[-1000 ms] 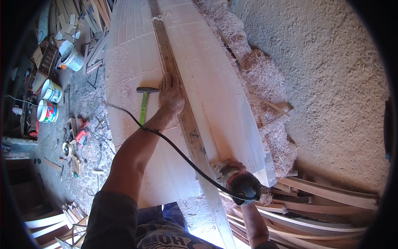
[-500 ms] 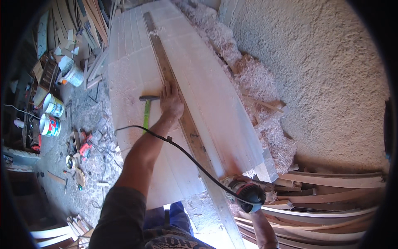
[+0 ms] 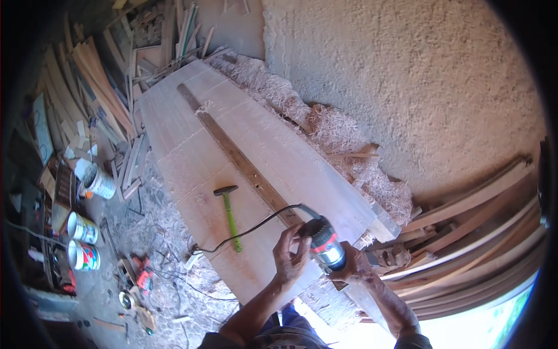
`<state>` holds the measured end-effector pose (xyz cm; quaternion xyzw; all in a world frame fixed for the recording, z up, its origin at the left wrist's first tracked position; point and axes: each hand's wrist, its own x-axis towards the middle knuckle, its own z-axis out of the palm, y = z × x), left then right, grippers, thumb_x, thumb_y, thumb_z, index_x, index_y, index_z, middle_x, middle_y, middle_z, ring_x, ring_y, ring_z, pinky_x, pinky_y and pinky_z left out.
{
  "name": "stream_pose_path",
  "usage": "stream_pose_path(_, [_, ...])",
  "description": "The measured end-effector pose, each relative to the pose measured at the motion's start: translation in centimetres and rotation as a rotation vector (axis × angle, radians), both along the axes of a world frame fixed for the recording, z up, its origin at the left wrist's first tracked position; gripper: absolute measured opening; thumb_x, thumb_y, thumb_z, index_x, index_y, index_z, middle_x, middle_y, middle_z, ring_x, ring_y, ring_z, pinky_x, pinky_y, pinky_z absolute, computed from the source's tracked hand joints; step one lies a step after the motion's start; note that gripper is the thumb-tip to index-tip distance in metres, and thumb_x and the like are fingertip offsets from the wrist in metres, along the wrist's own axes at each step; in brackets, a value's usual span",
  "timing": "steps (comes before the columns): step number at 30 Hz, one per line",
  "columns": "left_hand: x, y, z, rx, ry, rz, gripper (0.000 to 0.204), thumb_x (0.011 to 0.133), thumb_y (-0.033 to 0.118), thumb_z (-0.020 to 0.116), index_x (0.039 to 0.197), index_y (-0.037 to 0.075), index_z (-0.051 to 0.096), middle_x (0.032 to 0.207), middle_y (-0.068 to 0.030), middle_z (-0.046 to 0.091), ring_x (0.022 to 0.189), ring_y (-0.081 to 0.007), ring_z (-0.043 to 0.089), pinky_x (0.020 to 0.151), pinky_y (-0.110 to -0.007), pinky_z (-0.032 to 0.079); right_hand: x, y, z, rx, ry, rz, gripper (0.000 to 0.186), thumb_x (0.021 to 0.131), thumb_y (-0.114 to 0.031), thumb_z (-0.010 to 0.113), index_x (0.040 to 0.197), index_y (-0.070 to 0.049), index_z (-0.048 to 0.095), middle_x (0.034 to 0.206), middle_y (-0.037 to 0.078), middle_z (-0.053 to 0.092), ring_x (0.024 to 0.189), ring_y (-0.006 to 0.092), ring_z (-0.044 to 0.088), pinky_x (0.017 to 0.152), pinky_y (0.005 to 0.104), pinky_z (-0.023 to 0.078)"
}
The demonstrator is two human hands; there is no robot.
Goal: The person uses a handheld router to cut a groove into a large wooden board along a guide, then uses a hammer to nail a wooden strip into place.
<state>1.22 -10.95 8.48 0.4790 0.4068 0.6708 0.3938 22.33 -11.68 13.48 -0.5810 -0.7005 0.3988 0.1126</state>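
Note:
A black, red and silver router [image 3: 326, 243] is held tilted over the near right part of a large pale wooden panel [image 3: 197, 168]. My right hand [image 3: 354, 266] wraps round its silver end. My left hand [image 3: 290, 256] has its fingers curled against the black end, where the power cord [image 3: 261, 220] comes out; the exact contact is partly hidden. Under the router runs a long wooden straightedge strip [image 3: 232, 152] lying along the panel. Left of that strip lies a hammer [image 3: 230, 218] with a dark head and green handle.
Wood shavings [image 3: 337, 131] line the panel's far right side beside a rough wall [image 3: 407, 81]. Curved planks [image 3: 465, 244] are stacked at right. On the left floor stand buckets [image 3: 84, 256] and a red power tool [image 3: 143, 273], with timber offcuts [image 3: 93, 81] behind.
The router has been lifted off the panel's near edge and tilted. My left hand has left the straightedge and come to the router. The view has shifted.

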Motion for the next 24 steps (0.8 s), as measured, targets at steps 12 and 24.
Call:
stream_pose_path(12, [-13.5,-10.2,-4.3,-0.289,0.053,0.308,0.057,0.100,0.035,0.066,0.132,-0.006,0.043,0.126,-0.0219,0.054,0.115,-0.0283,0.057,0.102,-0.042,0.047,-15.8,-2.3,-1.3,-0.251,-0.186,0.352,0.067,0.061,-0.030,0.082,0.119,-0.004,0.060,0.105,0.019,0.070,0.105,0.0369,0.069,0.090,0.0471,0.053])
stream_pose_path(24, [-21.0,-13.6,-9.9,-0.689,0.111,0.189,0.036,0.100,0.029,0.066,0.103,-0.005,0.056,0.099,-0.0151,0.058,0.074,-0.0206,0.064,0.066,-0.033,0.059,-19.8,-0.1,-5.0,-0.386,-0.264,0.625,0.050,0.054,-0.026,0.085,0.102,-0.012,0.079,0.095,0.014,0.076,0.094,0.0328,0.073,0.079,0.0446,0.056])
